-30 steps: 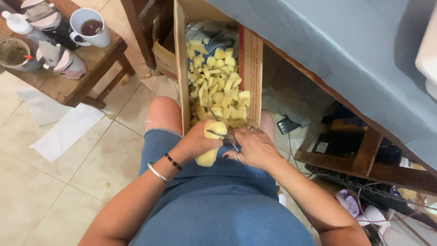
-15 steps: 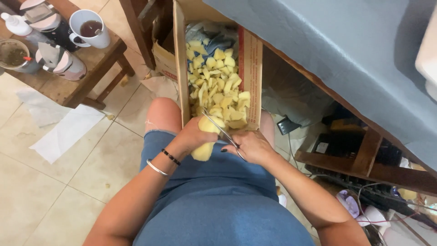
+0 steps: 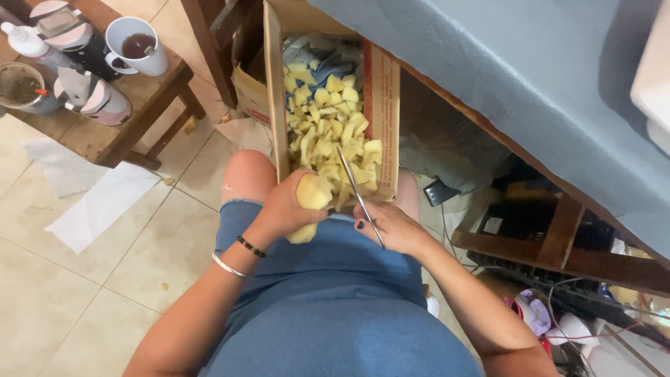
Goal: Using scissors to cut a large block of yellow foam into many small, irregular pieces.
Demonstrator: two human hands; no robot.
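Note:
My left hand grips a peeled yellow potato over my lap, just at the near end of a cardboard box. My right hand holds a knife whose blade points up and away, over the box's near end and apart from the potato. Inside the box lie several cut yellow potato pieces on a plastic liner. The box rests across my knees. My left wrist wears a dark band and a silver bangle.
A low wooden stool at the upper left carries a white mug, cups and a bottle. A blue-covered table runs along the right. Cables and clutter lie under it. White paper lies on the tiled floor.
The knife blade has lifted off the potato and now points away over the box. My left hand with the potato has risen slightly toward the box edge.

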